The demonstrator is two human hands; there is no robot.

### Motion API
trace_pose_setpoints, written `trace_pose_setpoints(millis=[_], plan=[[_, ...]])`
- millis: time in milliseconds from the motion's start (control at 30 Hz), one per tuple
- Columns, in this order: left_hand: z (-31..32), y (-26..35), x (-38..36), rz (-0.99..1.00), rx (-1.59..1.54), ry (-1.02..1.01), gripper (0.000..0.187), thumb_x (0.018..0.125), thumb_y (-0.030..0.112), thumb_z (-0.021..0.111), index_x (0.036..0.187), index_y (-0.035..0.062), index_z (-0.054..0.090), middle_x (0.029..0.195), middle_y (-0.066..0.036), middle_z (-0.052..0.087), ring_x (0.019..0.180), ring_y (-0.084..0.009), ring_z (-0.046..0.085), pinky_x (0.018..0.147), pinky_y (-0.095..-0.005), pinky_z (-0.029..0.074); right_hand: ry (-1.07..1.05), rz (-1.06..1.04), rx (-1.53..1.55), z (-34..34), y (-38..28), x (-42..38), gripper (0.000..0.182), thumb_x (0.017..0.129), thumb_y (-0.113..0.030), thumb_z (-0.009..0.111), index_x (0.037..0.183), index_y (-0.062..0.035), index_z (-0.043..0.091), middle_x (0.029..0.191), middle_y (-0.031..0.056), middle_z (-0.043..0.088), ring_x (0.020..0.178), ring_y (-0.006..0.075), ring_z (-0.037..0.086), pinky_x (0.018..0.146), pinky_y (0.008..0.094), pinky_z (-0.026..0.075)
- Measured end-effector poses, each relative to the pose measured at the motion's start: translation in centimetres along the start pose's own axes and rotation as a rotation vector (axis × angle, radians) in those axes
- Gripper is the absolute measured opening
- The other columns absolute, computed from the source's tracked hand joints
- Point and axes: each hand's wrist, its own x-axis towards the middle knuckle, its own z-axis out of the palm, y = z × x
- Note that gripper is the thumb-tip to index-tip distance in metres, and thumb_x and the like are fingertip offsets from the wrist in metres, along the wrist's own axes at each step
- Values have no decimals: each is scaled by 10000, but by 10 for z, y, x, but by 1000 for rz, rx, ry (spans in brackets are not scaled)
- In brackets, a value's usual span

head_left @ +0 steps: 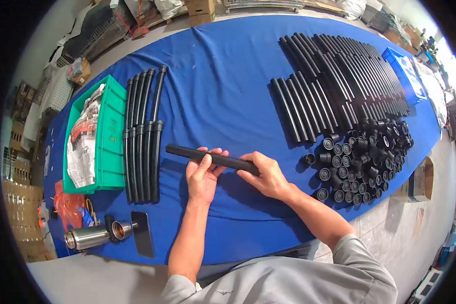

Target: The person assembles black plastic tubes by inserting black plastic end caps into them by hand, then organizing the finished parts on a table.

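A black tube (223, 160) lies across both hands above the blue cloth, its free end pointing left. My left hand (203, 175) holds it near the middle, palm turned up, with the thumb on top. My right hand (266, 175) is wrapped round its right end, which the fingers hide. To the left, capped black tubes (142, 162) lie in two rows. Many bare black tubes (309, 106) lie in rows at the upper right. Below them is a pile of round black caps (357, 167); a single cap (308, 159) sits at its left edge.
A green crate (111, 137) with newspaper (85, 137) stands on the left of the blue cloth (223, 66). Near the front left are a steel flask (88, 237), its cup (120, 230), a phone (142, 234) and a red bag (68, 206). A blue crate (408, 76) is at the far right.
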Motion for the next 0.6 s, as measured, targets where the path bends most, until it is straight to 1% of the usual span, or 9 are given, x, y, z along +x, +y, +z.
trace_pose_setpoints(millis=[100,167,233,333,433,533,600], plan=[[-9,2,2,-1,-12,-50,205,1028,83,595,1227,70,549,1188,-202,692,1171,-378,682,928,-513,632,-13,-64,-13,1,-1,-2,368,911,-214,783,1157,6,621,894,175,652,783,328,673,668,423,521],[-11,2,3,8,-6,-70,201,1029,80,590,1225,65,549,1178,-201,694,1164,-382,686,927,-510,634,-29,34,66,-2,-7,-1,352,922,-229,772,1136,12,629,870,169,639,774,323,664,673,421,513],[-8,-1,1,21,3,-44,190,1032,78,584,1218,59,549,1172,-200,693,1158,-382,688,925,-506,639,-35,120,156,-3,-7,-1,344,927,-230,766,1127,16,632,859,166,630,767,323,656,676,424,508],[-5,-4,-1,44,20,-12,187,1037,76,575,1221,52,547,1168,-198,694,1159,-383,687,925,-502,643,-32,85,113,-4,-4,0,330,936,-228,757,1117,20,636,838,162,616,748,317,639,667,420,499],[-4,-4,-1,45,19,-25,191,1037,75,576,1225,53,547,1164,-195,695,1159,-382,687,929,-498,641,-42,84,108,-5,-3,0,325,925,-206,765,1125,11,628,876,168,629,760,337,647,665,435,507],[2,-1,-3,37,7,0,190,1034,95,597,1217,61,555,1155,-191,698,1164,-375,685,923,-487,643,18,-65,-62,0,1,-1,336,902,-182,782,1134,-3,618,933,175,644,794,364,662,682,452,526],[1,-1,-1,17,13,-19,200,1025,107,623,1213,75,563,1151,-186,700,1169,-370,683,927,-484,638,43,-136,-130,2,-2,-3,355,884,-179,797,1139,-12,614,962,179,649,824,380,669,697,463,536]])
